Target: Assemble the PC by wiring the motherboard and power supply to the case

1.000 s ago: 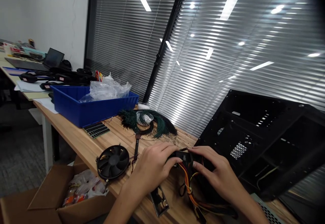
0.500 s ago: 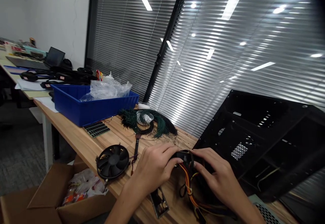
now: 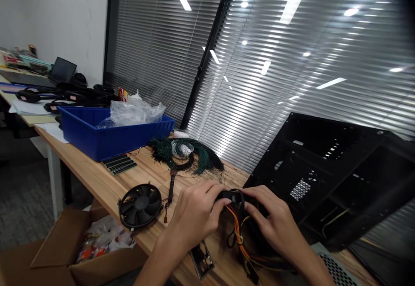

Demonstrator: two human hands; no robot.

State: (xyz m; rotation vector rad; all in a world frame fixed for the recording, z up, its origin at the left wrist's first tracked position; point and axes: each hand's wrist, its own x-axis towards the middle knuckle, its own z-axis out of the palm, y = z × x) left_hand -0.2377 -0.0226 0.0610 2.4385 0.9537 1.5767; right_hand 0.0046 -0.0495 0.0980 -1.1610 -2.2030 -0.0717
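Both hands meet over the front part of the wooden table. My left hand (image 3: 201, 206) is closed on the left side of a small black connector piece (image 3: 232, 197). From the right, my right hand (image 3: 270, 212) pinches a black cable beside that piece. Orange, yellow and black wires (image 3: 238, 234) hang below it onto the table. A metal I/O plate (image 3: 202, 260) lies under my left wrist. Left of my hands sits a round black fan (image 3: 140, 206), with its short cable (image 3: 171, 186) stretched out nearby.
An open black computer case (image 3: 324, 178) stands tilted at the right. Behind are a blue bin (image 3: 97, 136) with plastic bags, green memory sticks (image 3: 119, 164) and a dark green tie bundle (image 3: 207, 158). A cardboard box (image 3: 61, 234) is below the table edge.
The view has shifted slightly, so most things appear a little further left. Both hands keep their hold, and the black piece between them has tilted slightly.
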